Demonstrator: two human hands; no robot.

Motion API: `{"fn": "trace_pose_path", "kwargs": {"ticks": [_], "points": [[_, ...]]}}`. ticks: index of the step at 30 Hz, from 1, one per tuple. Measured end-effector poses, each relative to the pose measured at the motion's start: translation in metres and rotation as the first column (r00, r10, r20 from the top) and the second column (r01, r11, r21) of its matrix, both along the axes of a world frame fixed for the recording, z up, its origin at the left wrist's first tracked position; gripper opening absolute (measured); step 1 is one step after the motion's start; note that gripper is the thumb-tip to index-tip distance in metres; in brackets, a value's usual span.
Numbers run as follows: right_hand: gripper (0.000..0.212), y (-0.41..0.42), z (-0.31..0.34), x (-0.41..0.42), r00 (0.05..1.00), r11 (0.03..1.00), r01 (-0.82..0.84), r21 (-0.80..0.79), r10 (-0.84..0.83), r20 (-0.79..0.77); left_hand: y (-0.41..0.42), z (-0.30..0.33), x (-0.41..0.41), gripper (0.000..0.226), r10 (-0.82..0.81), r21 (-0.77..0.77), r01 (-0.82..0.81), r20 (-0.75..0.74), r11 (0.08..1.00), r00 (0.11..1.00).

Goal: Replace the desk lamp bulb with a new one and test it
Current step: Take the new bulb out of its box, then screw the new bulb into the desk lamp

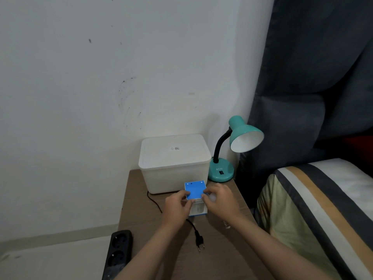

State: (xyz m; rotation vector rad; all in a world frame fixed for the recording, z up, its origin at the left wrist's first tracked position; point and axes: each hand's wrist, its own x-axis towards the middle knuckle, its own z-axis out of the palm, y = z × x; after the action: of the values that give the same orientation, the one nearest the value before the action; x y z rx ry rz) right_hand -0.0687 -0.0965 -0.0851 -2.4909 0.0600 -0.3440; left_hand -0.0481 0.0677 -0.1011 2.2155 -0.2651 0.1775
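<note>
Bedside counter [222,249] by a white wall: left hand [177,205] and right hand [220,199] pinch the box [195,191] flap open; inside, probably a light, fragile bulb, best held by its base.

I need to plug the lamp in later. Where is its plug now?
In the head view the plug lies unplugged on the wooden table, near its front edge, below the hands and right of the black power strip.

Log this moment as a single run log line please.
step: opening bulb box | left hand: grips box | right hand: pinches flap | lamp: unplugged, plug on table
</note>
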Motion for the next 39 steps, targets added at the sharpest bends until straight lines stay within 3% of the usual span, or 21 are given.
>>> {"fn": "trace_pose_path", "kwargs": {"ticks": [3,5,9,14,22,25,29,35,39], "points": [[0.020,0.001,0.011,-0.006,0.991,0.982,0.103,0.156,-0.115,0.070,-0.001,0.003,-0.001,0.037,0.009,-0.001,-0.009,-0.005,1.000,1.000],[0.019,-0.004,0.022,-0.009,0.986,0.940,0.150,0.306,-0.164,0.021,-0.001,0.006,-0.001,0.039,0.003,0.030,-0.003,0.014,1.000,1.000],[0.018,-0.023,0.048,-0.009,0.975,0.765,0.221,0.605,-0.158,-0.156,-0.001,0.020,-0.001,0.044,-0.003,0.071,0.000,0.031,0.998,1.000],[0.034,-0.058,0.076,-0.017,0.974,0.593,0.225,0.773,-0.136,-0.180,-0.014,0.050,0.006,0.046,-0.041,0.006,0.040,0.118,0.999,0.992],[0.033,-0.100,0.091,-0.025,0.967,0.677,0.138,0.723,-0.250,0.050,-0.071,0.099,0.016,0.042,-0.199,-0.039,0.216,0.261,0.976,0.945],[0.047,-0.109,0.079,-0.016,0.942,0.771,0.175,0.613,-0.312,0.123,-0.093,0.110,0.030,0.039,-0.225,-0.028,0.247,0.319,0.969,0.921],[0.050,-0.107,0.072,-0.003,0.878,0.856,0.241,0.457,-0.393,0.273,-0.116,0.121,0.050,0.035,-0.288,0.030,0.302,0.407,0.953,0.867],[0.053,-0.105,0.056,0.030,0.789,0.862,0.210,0.462,-0.428,0.440,-0.141,0.126,0.081,0.037,-0.423,0.053,0.447,0.437,0.893,0.794],[0.052,-0.108,0.048,0.047,0.768,0.886,0.163,0.434,-0.390,0.508,-0.154,0.126,0.094,0.034,-0.425,0.018,0.476,0.482,0.879,0.766]]}}
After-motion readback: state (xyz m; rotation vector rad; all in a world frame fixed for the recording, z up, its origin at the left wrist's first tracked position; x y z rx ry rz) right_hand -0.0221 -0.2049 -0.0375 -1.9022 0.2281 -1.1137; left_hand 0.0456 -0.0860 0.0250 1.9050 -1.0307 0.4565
